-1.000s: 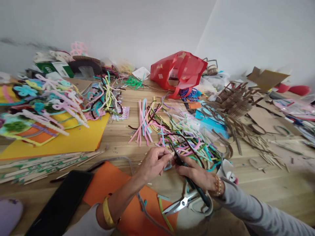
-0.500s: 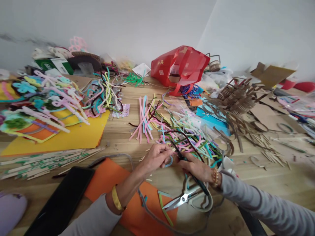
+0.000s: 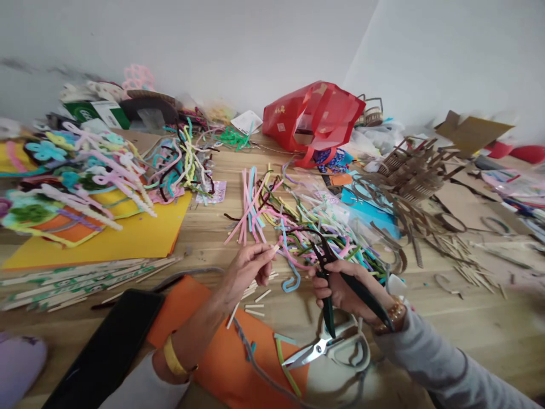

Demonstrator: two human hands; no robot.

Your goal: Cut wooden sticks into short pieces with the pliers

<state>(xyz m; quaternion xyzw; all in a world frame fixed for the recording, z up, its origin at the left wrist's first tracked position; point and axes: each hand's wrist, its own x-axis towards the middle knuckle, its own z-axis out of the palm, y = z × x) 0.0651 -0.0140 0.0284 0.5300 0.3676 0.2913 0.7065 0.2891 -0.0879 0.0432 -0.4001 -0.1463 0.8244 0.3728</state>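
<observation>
My left hand point(image 3: 249, 270) pinches a short pale piece of pipe cleaner point(image 3: 272, 248) between its fingertips. My right hand point(image 3: 344, 292) grips black-handled scissors point(image 3: 327, 272), whose points rise towards the heap of multicoloured pipe cleaners point(image 3: 306, 227) just beyond. A blue pipe cleaner bent into a hook point(image 3: 291, 281) lies between my hands. Several short pale cut pieces point(image 3: 255, 298) are scattered below my left hand. Silver scissors with pale handles point(image 3: 319, 349) lie on the wooden table under my right hand.
Orange paper point(image 3: 230, 341) and a black tablet point(image 3: 102, 346) lie at the near left. Pipe-cleaner flowers rest on yellow paper point(image 3: 140, 233). A red bag point(image 3: 313, 116) stands at the back. Cardboard strips and a cardboard lattice point(image 3: 413, 176) fill the right.
My hands have moved apart. The left hand has drawn back leftward with the short piece, and the right has lifted the black scissors clear of it. More cut pieces show on the table.
</observation>
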